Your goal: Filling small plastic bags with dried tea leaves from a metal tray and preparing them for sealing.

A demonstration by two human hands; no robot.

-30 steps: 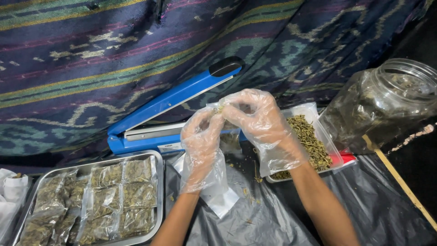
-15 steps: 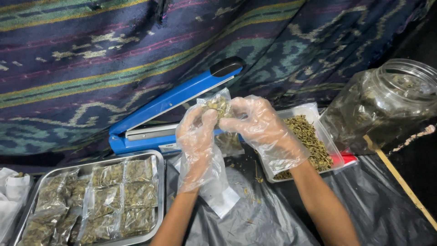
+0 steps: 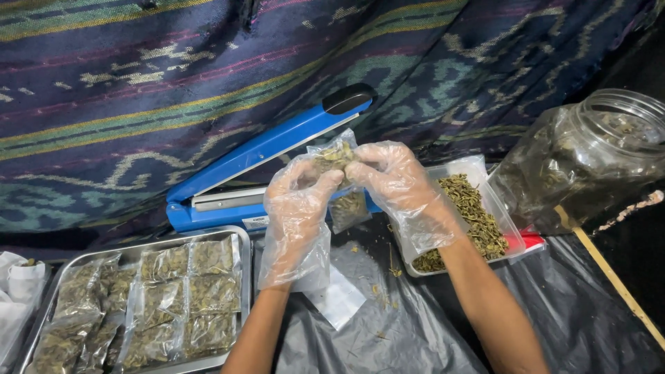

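Note:
Both my hands wear loose clear plastic gloves. My left hand and my right hand meet in front of me and together pinch the top of a small clear bag filled with dried green-brown herb. The bag hangs between my fingers, its lower part below them. Right behind the bag stands a blue heat sealer with its arm raised and a black knob at the tip.
A metal tray at lower left holds several filled small bags. A clear plastic tub of loose herb lies at right, a big glass jar beyond it. Black plastic sheeting covers the surface; patterned fabric hangs behind. A wooden stick lies at right.
My hands rose slightly with the small bag and brought it closer to the sealer's raised arm. The bag's top is now gathered between both hands.

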